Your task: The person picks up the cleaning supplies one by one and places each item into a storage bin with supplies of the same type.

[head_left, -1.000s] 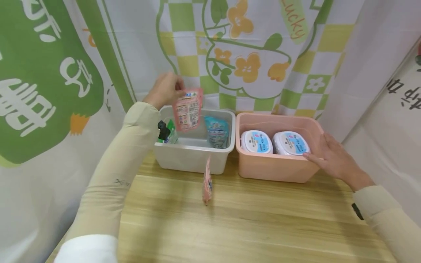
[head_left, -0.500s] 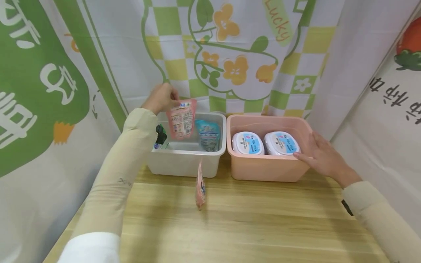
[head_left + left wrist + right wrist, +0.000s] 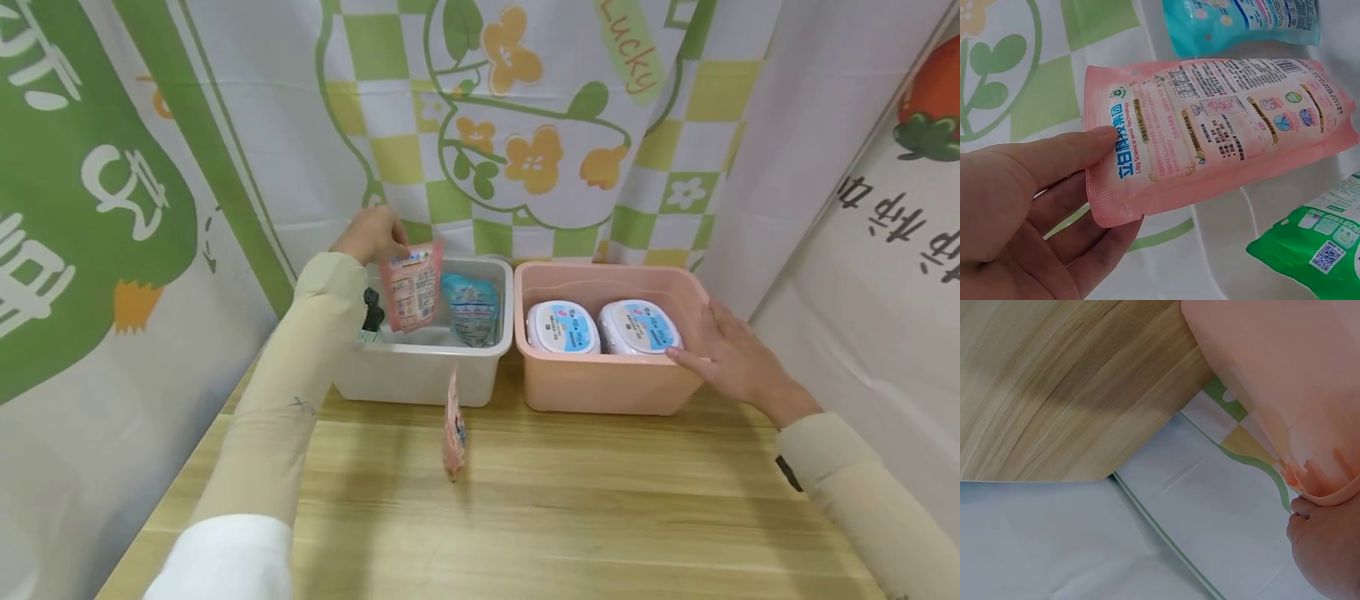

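Behind everything we see printed cloth [image 3: 536, 158] hanging. Before it is one table [image 3: 570, 508] bearing two bins side by side, a grey bin [image 3: 420, 377] and, to its right, a pink bin [image 3: 600, 387]. We count two hands; the right hand [image 3: 742, 358] rests on the pink bin's right front corner, its grip wide, fingers extended. Two white tubs [image 3: 561, 327] [image 3: 640, 327] sit together in the pink bin. We count four pouches: a blue pouch [image 3: 474, 308] and a green pouch [image 3: 1322, 247] in the grey bin, an edge-on pink pouch [image 3: 453, 437] on the table in front, and a held pink pouch [image 3: 412, 287] over the grey bin, its top pinched in the left hand's [image 3: 371, 236] grip. Compared with a second ago, the held pink pouch hangs lower, while the right hand has stayed at its corner.
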Action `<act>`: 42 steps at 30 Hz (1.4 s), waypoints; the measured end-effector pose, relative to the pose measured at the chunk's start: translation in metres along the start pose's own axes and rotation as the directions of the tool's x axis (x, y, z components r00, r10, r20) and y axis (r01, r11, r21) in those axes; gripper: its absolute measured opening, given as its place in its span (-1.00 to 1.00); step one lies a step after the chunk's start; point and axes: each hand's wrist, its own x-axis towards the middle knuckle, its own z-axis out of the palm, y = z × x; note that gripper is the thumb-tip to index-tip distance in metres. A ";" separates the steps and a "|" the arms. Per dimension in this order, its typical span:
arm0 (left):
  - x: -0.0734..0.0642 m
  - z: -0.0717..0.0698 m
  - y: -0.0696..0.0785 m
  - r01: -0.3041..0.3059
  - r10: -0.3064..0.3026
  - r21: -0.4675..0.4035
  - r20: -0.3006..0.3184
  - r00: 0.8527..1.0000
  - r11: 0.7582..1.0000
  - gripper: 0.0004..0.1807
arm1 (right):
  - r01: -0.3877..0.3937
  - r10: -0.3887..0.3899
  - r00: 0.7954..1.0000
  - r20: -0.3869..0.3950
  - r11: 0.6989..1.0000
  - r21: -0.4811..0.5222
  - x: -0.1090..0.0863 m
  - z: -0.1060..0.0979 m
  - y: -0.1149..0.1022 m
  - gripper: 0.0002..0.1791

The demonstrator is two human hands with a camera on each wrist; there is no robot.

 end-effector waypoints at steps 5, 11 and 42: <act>0.001 0.002 -0.005 0.035 -0.035 -0.008 0.032 0.999 0.999 -0.81 | -0.001 0.001 1.000 0.003 1.000 0.001 0.001 0.001 -0.001 0.22; 0.005 0.007 -0.011 0.087 -0.086 -0.013 0.089 0.992 0.996 -0.77 | 0.001 -0.001 1.000 0.007 1.000 -0.021 0.002 0.002 -0.002 0.20; 0.016 0.038 -0.027 0.100 -0.105 0.041 0.144 0.984 0.994 -0.78 | -0.003 0.004 1.000 0.011 0.999 -0.040 0.001 0.001 0.001 0.20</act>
